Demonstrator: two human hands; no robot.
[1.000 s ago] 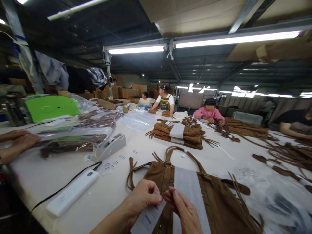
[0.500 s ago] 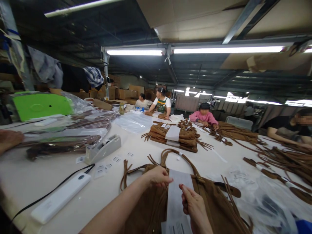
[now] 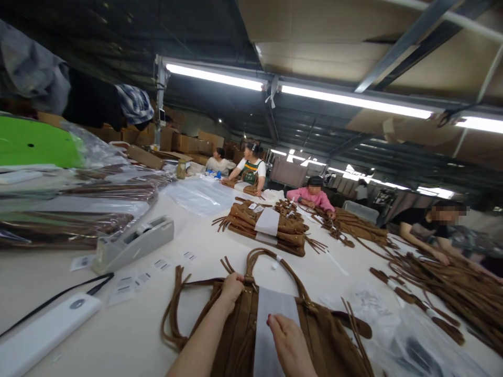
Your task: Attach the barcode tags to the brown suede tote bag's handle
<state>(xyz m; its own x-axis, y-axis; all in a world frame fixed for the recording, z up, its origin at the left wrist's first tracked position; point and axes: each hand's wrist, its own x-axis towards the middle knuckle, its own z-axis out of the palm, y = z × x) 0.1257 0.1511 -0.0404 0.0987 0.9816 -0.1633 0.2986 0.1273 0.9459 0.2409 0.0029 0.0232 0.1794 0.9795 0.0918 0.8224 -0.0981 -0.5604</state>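
A brown bag with thin fringe ties and a looped handle lies on the table in front of me. A white paper band runs down its middle. My left hand is closed at the bag's top edge, beside the foot of the handle. Over the paper band is my right hand, its fingers curled together; what lies in them, if anything, is hidden.
A tape dispenser, printed labels and a white device with a black cord stand left. Plastic-wrapped bags lie behind. Stacked brown bags lie ahead, clear plastic at right. Several co-workers sit around the table.
My left hand has moved from the paper band to the bag's top edge near the handle. My right hand has shifted down-left in view. The view has turned right.
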